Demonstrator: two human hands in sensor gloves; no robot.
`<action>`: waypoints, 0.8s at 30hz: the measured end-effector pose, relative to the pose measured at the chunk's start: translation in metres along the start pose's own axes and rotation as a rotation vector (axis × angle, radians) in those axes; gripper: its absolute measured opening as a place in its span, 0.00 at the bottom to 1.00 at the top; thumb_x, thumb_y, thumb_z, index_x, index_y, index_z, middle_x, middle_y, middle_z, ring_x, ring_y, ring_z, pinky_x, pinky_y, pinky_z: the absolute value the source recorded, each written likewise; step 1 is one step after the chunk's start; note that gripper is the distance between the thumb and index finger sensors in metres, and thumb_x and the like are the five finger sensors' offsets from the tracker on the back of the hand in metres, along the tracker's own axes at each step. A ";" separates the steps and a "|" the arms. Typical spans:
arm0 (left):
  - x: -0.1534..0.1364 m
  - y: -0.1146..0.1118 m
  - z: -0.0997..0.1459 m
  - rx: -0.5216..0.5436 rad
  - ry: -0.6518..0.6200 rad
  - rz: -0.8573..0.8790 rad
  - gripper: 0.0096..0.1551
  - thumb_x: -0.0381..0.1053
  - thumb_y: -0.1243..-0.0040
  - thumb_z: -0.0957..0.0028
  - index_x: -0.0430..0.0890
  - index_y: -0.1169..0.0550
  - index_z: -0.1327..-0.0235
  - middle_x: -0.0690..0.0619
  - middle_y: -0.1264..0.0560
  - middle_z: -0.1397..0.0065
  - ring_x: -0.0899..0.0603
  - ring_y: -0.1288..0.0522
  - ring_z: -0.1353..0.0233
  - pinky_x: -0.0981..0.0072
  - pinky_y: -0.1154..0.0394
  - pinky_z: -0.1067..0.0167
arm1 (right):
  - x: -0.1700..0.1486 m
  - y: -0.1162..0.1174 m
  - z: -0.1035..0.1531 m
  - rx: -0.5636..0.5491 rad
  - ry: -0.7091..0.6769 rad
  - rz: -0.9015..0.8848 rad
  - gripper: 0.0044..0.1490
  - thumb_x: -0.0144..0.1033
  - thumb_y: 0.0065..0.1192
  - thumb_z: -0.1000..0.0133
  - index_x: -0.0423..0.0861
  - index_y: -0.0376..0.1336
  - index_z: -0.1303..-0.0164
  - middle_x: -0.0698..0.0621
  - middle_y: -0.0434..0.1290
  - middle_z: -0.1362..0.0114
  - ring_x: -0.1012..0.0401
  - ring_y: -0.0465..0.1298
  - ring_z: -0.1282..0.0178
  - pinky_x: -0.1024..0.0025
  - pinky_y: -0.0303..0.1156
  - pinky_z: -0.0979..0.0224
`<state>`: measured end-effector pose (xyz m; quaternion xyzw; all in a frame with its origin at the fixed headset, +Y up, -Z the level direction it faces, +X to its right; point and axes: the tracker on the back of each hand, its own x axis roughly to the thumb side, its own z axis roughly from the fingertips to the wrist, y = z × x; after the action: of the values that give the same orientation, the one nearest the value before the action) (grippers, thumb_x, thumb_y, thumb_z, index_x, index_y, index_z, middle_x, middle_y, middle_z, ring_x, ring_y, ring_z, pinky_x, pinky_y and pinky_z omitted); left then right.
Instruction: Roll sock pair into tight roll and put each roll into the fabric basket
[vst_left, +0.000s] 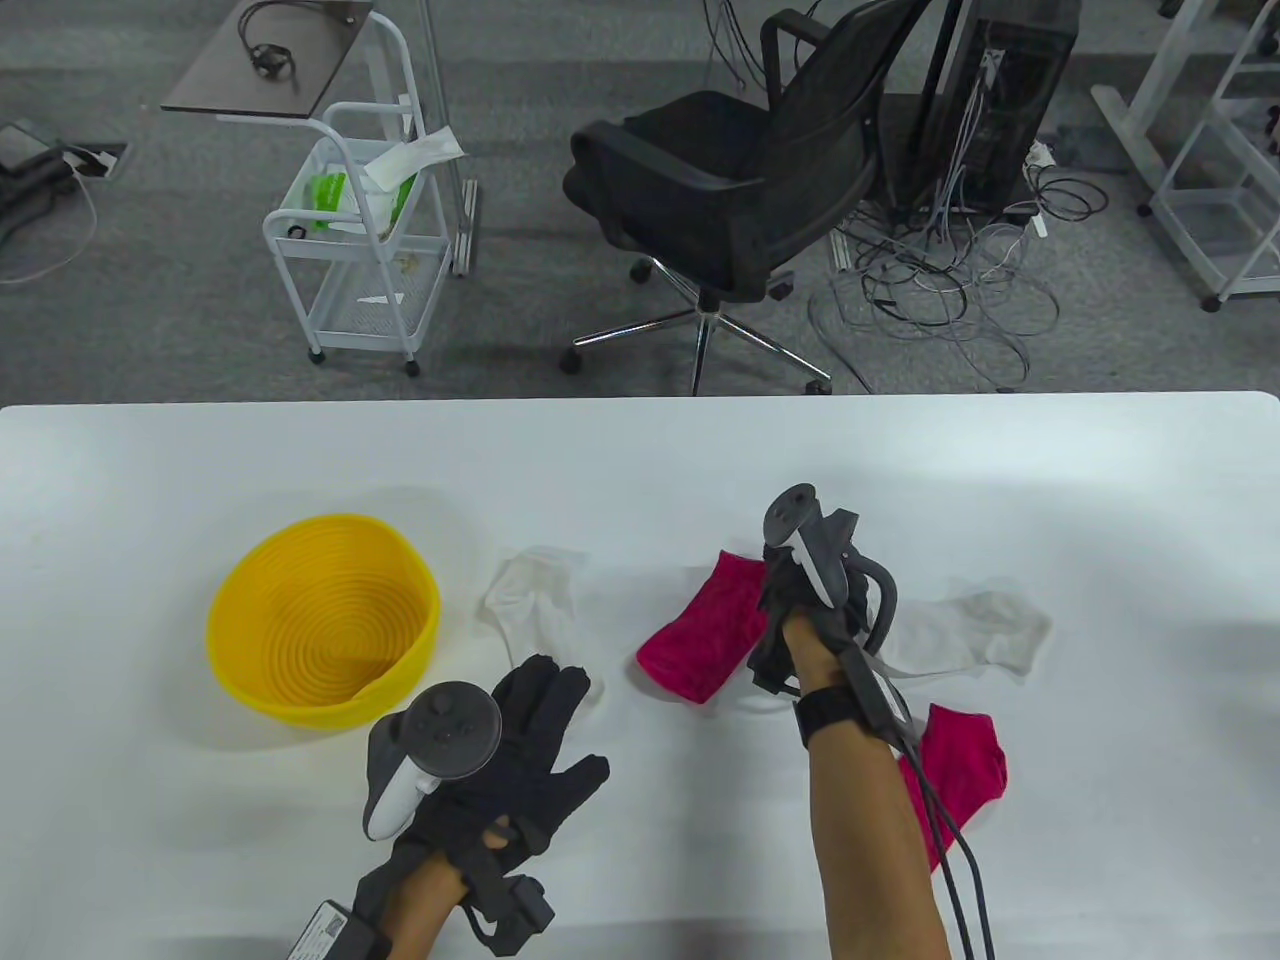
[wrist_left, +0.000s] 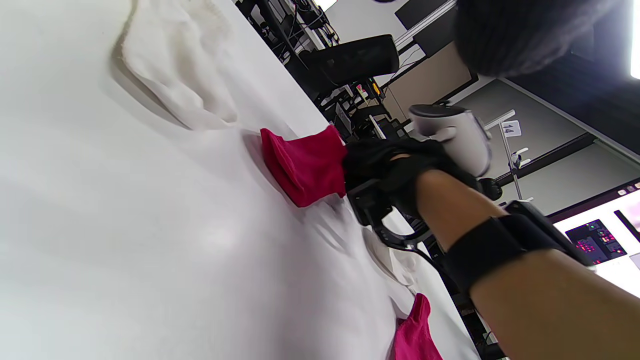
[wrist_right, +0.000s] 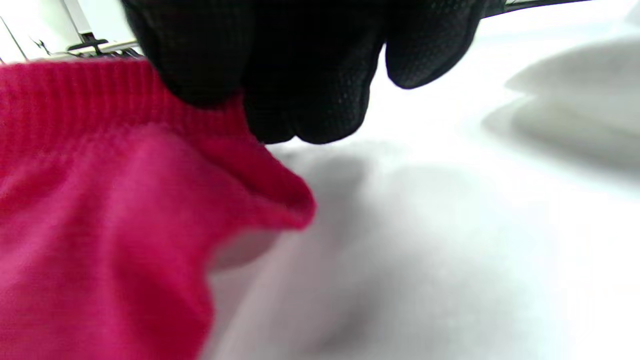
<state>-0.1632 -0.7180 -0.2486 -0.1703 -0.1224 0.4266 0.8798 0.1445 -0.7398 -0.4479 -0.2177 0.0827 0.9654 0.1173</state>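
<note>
A magenta sock (vst_left: 705, 632) (wrist_left: 305, 165) (wrist_right: 100, 225) lies mid-table. My right hand (vst_left: 775, 610) (wrist_left: 380, 167) pinches its cuff edge, fingertips (wrist_right: 280, 100) curled over the ribbed band. A second magenta sock (vst_left: 955, 775) (wrist_left: 415, 332) lies partly under my right forearm. One white sock (vst_left: 535, 610) (wrist_left: 180, 75) lies right of the yellow basket (vst_left: 325, 620). My left hand (vst_left: 535, 745) rests flat with straight fingers, its tips on that sock's near end. Another white sock (vst_left: 975, 635) lies right of my right hand.
The white table (vst_left: 640, 450) ends at its far edge, with an office chair (vst_left: 740, 180), a white cart (vst_left: 355, 240) and loose cables on the floor beyond. The basket holds nothing that I can see.
</note>
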 end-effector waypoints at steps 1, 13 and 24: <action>0.000 0.000 0.000 0.000 0.002 0.001 0.50 0.69 0.44 0.57 0.61 0.51 0.24 0.54 0.65 0.17 0.41 0.66 0.15 0.37 0.69 0.28 | 0.000 -0.004 0.003 -0.007 -0.016 -0.015 0.24 0.44 0.66 0.51 0.66 0.66 0.43 0.60 0.80 0.36 0.61 0.82 0.39 0.49 0.70 0.27; -0.009 0.014 0.007 0.046 0.010 0.078 0.50 0.69 0.44 0.57 0.60 0.50 0.24 0.54 0.64 0.17 0.41 0.66 0.15 0.37 0.68 0.28 | 0.003 -0.087 0.107 -0.052 -0.402 -0.204 0.25 0.43 0.69 0.51 0.62 0.67 0.43 0.58 0.79 0.36 0.60 0.81 0.40 0.48 0.70 0.28; -0.009 0.026 0.014 0.127 -0.032 0.139 0.49 0.68 0.44 0.57 0.60 0.50 0.25 0.55 0.66 0.18 0.41 0.68 0.16 0.38 0.68 0.27 | -0.021 -0.145 0.212 0.048 -0.747 -0.192 0.24 0.44 0.71 0.52 0.61 0.70 0.44 0.57 0.81 0.39 0.59 0.82 0.44 0.52 0.75 0.38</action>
<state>-0.1919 -0.7076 -0.2471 -0.1152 -0.0970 0.4964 0.8549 0.1161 -0.5598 -0.2655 0.1450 0.0360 0.9607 0.2341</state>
